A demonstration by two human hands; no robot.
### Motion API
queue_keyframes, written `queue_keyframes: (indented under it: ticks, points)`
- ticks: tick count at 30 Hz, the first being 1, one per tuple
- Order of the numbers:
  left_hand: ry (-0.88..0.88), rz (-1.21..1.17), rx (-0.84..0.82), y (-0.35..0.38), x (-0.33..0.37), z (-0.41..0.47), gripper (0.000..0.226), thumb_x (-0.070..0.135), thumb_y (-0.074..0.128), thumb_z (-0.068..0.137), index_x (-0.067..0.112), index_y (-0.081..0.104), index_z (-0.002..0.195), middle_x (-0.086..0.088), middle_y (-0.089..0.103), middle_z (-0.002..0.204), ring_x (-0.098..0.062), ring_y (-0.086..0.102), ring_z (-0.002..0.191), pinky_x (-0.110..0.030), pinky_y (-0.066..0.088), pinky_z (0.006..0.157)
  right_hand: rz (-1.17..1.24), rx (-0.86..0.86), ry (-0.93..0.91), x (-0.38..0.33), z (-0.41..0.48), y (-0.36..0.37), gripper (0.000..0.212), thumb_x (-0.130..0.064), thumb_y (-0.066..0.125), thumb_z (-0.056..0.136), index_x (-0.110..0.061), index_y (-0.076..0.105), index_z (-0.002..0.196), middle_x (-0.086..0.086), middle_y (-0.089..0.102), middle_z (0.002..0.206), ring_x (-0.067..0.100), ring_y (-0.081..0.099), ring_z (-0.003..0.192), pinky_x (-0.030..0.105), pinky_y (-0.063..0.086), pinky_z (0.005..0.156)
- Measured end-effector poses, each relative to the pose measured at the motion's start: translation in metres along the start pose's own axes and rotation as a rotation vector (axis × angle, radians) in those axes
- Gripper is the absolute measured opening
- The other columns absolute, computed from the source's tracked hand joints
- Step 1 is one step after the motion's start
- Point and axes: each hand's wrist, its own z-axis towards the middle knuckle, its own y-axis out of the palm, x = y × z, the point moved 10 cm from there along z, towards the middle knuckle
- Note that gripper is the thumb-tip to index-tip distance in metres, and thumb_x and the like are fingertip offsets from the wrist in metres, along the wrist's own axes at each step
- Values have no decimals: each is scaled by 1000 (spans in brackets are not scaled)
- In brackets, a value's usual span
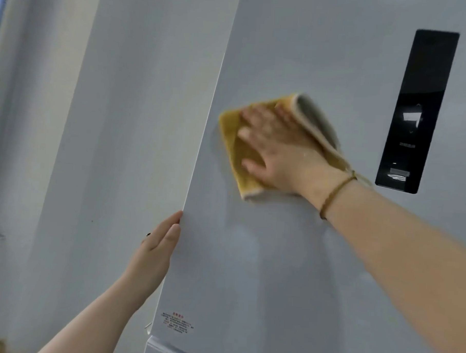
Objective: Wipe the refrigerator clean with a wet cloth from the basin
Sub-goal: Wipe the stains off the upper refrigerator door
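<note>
Head view shows the refrigerator (303,259) as a tall, smooth, pale door that looks rigid and heavy, so I judge it will not move under wiping, and the left hand (156,250) rests with straight fingers along its left edge, probably to steady it. The yellow cloth (233,139) lies flat on the upper door, left of the black control panel (416,109); it seems soft, limp and wet. The right hand (275,149) presses on it with flat, spread fingers, which I think is better than pinching.
</note>
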Motion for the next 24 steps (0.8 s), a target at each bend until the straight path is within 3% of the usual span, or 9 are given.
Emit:
queue_keyframes:
  ticks: [2,4,7,10,13,15,18,20,24]
  points:
    - [-10,-83,23,-2,0,0,28,21,31,97,40,50,104,24,55,104,-5,53,104,-24,38,95,83,-39,273,22,10,2,55,-41,33,95,-17,24,143,8,-3,157,22,-4,144,38,-12,114]
    - [-31,-156,39,-4,-3,0,24,26,30,97,36,42,114,16,56,106,-11,52,107,-30,35,100,81,24,305,-6,5,9,55,-40,30,95,-16,25,144,11,1,156,25,-1,144,42,-11,113]
    - [-27,-242,41,-7,-2,1,28,32,25,95,35,35,121,11,57,106,-10,53,105,-29,36,95,53,56,169,-77,-15,36,57,-40,31,80,-13,62,119,16,47,138,30,36,132,40,9,110]
    - [-51,-265,33,-7,-3,1,29,32,20,96,33,36,121,2,55,115,-15,49,112,-29,36,94,192,-2,-8,-126,-52,60,57,-35,32,76,-9,64,115,14,48,137,28,31,128,41,7,111]
    - [-69,-222,12,-2,-3,-2,27,31,20,98,34,42,113,2,49,123,-12,45,116,-26,33,98,236,68,-298,-144,-75,54,52,-34,36,75,-8,67,108,14,54,131,32,44,126,44,28,108]
    - [-66,-241,14,-1,-3,-5,26,32,22,97,35,46,106,7,53,117,-10,47,112,-26,33,99,158,114,-301,-127,-71,46,50,-36,41,73,-10,70,104,14,59,126,32,53,119,42,33,106]
    - [-73,-256,14,-1,-5,-5,23,33,24,95,35,47,100,16,54,104,-10,48,110,-28,34,100,122,166,39,-89,-66,38,53,-38,40,76,-11,63,116,14,53,133,30,39,128,40,3,113]
    - [-64,-255,17,-1,-5,-4,25,33,23,96,35,48,100,17,53,104,-10,48,111,-28,34,99,170,171,229,-94,-79,42,54,-35,37,79,-9,53,123,15,49,137,28,30,130,44,0,112]
    - [-56,-243,26,0,-4,-5,28,32,19,97,30,41,115,11,53,109,-7,49,107,-26,32,98,132,97,89,-180,-116,79,54,-36,34,80,-9,39,127,17,29,146,33,1,142,45,-3,114]
